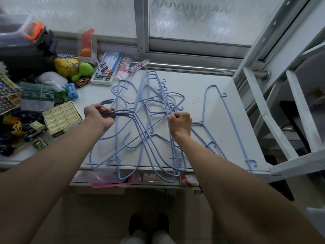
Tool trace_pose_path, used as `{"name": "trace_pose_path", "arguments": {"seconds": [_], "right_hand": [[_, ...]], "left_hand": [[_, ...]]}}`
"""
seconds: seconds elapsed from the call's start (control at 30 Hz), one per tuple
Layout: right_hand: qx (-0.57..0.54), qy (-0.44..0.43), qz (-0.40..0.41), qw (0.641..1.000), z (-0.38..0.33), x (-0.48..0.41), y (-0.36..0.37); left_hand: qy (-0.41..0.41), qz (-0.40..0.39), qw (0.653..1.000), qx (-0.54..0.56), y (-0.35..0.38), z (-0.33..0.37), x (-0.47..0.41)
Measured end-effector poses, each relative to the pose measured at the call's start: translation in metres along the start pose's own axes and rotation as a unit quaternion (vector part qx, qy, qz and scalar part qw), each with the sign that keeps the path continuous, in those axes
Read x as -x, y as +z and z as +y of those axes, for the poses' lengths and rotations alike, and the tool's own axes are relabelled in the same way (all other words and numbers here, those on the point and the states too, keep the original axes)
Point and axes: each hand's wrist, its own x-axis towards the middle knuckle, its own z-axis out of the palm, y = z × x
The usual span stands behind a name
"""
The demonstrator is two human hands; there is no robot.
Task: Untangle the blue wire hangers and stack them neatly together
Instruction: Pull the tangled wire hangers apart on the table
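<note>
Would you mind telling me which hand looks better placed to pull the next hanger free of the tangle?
Probably the right hand: it pinches one wire at the edge of the tangled hangers, while the left hand is already full with a gathered bundle of hooks.

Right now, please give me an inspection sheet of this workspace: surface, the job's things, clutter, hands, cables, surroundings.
Surface: white table, bare at the right rear, crowded at the left.
Job's things: tangle of blue hangers in the middle, some over the near edge; one hanger lies apart at the right.
Clutter: toy car, green toy, yellow box, stationery packs, blue sharpener, all at the left.
Hands: left hand grips a bundle of hooks; right hand is closed on a wire of the tangle.
Cables: nothing seen.
Surroundings: frosted window behind, white metal frame at the right.
</note>
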Motion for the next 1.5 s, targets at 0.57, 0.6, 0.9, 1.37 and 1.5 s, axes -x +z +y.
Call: {"name": "trace_pose_path", "arguments": {"seconds": [0.57,0.6,0.9,1.37,1.5], "right_hand": [[0.123,-0.086,-0.036,0.988,0.011,-0.016,-0.029],[0.128,-0.067,0.018,0.989,0.014,-0.026,-0.039],[0.326,0.137,-0.053,0.934,0.041,-0.057,-0.104],[0.245,0.139,-0.002,0.96,0.047,-0.063,-0.12],[0.21,0.149,0.047,0.965,0.046,-0.071,-0.132]], "left_hand": [[0.018,0.105,0.994,-0.03,0.009,0.009,0.014],[0.02,0.109,0.994,-0.027,0.008,0.011,0.014],[0.016,0.131,0.991,-0.014,0.004,0.015,0.014],[0.018,0.1,0.994,-0.029,0.013,0.003,0.019],[0.015,0.094,0.995,-0.029,0.011,0.002,0.016]]}}
